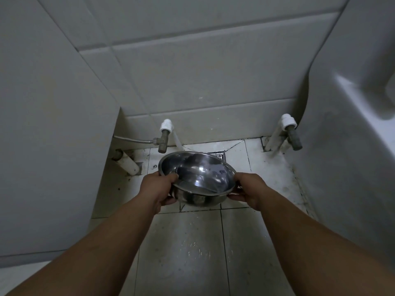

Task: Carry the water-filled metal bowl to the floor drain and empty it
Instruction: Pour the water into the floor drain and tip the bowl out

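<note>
A shiny metal bowl hangs in the air over the tiled floor, tilted a little, with clear water in its bottom. My left hand grips its left rim, thumb over the edge. My right hand grips the right rim. The square metal floor drain lies just beyond the bowl's far rim, and the bowl hides most of it.
A brass valve with a braided hose sticks out of the back wall on the left, a second capped pipe on the right. A white pipe lies at the floor's left. A white sink bulges in on the right. Tiled walls enclose the corner.
</note>
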A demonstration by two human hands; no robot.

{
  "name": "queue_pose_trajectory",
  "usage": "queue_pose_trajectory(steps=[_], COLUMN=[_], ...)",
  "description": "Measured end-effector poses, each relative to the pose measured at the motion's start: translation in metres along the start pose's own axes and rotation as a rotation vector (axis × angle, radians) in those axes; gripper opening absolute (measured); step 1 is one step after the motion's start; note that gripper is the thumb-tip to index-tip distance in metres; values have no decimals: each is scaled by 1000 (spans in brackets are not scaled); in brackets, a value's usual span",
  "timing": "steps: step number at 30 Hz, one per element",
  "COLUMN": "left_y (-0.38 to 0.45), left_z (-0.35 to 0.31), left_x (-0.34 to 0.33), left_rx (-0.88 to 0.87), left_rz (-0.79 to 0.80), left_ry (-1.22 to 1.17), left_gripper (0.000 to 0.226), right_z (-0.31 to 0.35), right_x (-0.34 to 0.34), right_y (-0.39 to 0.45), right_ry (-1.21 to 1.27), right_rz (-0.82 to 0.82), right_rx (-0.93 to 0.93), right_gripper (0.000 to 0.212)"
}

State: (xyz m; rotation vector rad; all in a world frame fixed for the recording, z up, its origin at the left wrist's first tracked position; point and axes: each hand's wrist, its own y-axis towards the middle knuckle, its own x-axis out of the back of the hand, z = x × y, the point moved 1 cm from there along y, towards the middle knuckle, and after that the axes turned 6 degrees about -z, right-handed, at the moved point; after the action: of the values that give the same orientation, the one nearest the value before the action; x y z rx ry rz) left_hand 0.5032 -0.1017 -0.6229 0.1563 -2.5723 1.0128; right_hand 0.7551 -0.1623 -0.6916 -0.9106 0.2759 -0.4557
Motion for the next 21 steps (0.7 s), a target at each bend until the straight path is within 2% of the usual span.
queue_pose_trajectory(steps=[13, 16, 21], left_y=[-6, -8, -9], left_z=[-11, -14, -14], left_x=[-4, -6, -9], left_rx=[-64, -71, -79], left_rz=[-19, -17, -30], left_ry=[62, 66, 101], left_gripper=[4, 9, 2], right_z=[-2, -2, -3], right_x=[1, 2, 3], right_y=[2, 2, 3], right_ry=[-5, 9, 18], right_rz=[6, -3, -10], right_rx=[-8, -17, -37], right_gripper=[21, 19, 18])
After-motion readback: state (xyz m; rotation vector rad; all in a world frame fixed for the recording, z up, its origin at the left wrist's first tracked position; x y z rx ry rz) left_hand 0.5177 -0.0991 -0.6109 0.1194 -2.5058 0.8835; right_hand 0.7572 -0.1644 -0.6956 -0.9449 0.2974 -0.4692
